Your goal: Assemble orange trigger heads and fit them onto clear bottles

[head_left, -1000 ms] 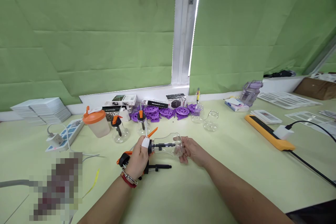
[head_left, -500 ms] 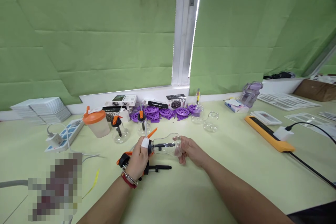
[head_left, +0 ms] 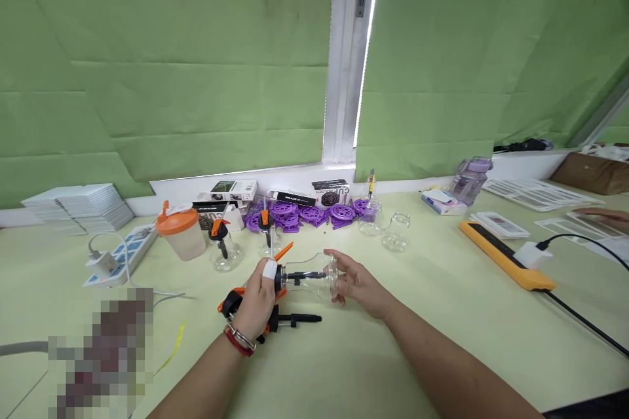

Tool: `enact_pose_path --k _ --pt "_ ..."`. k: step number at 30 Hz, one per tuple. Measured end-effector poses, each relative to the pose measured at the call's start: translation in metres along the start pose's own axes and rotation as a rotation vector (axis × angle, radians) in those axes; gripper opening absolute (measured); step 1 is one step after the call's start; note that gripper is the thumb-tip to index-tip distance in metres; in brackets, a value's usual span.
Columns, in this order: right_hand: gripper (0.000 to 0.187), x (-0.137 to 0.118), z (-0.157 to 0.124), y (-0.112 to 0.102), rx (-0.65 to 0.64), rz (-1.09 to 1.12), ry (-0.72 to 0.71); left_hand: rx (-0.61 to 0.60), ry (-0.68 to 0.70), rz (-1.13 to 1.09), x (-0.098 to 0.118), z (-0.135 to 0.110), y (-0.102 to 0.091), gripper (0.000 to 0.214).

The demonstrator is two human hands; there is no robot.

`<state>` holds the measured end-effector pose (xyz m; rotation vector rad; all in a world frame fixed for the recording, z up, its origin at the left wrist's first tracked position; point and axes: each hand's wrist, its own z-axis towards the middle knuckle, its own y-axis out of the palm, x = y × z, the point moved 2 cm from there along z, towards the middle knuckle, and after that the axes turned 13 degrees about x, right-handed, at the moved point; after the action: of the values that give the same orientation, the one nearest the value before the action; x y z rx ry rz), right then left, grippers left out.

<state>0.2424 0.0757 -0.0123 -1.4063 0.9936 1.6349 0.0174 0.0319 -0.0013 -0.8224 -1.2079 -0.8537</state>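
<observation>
My left hand [head_left: 256,298] is closed round a black pump head [head_left: 279,278] with an orange lever [head_left: 284,251]. The head sits at the neck of a clear glass bottle [head_left: 314,268] lying sideways, its dark tube inside the glass. At the bottle's wide base, my right hand [head_left: 361,285] curls its fingers round the glass. A white covering is on my left thumb. Below my left hand lie further black and orange pump heads [head_left: 232,303], partly hidden, one with a black tube [head_left: 299,319] pointing right.
Two bottles with heads [head_left: 226,252] [head_left: 266,236] stand behind, beside an orange-lidded cup [head_left: 181,236]. Purple wheel-like parts [head_left: 312,214] and boxes [head_left: 233,190] line the wall. Bare glass bottles [head_left: 396,232] stand right of them, and an orange power strip [head_left: 506,255] lies farther right. Another person's hand [head_left: 604,215] shows at the right edge.
My right hand has shifted its hold on the bottle's base, thumb now nearer the front. Another person's hand has come into view at the right edge.
</observation>
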Motion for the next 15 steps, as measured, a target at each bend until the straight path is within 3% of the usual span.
enact_pose_path --k 9,15 --pt "0.048 0.007 0.001 0.007 0.089 0.064 0.103 -0.03 0.06 0.062 -0.002 0.002 0.002 0.034" --pt "0.047 0.012 0.0 0.011 0.101 0.146 0.184 -0.022 0.14 0.121 -0.002 0.002 0.002 0.034"
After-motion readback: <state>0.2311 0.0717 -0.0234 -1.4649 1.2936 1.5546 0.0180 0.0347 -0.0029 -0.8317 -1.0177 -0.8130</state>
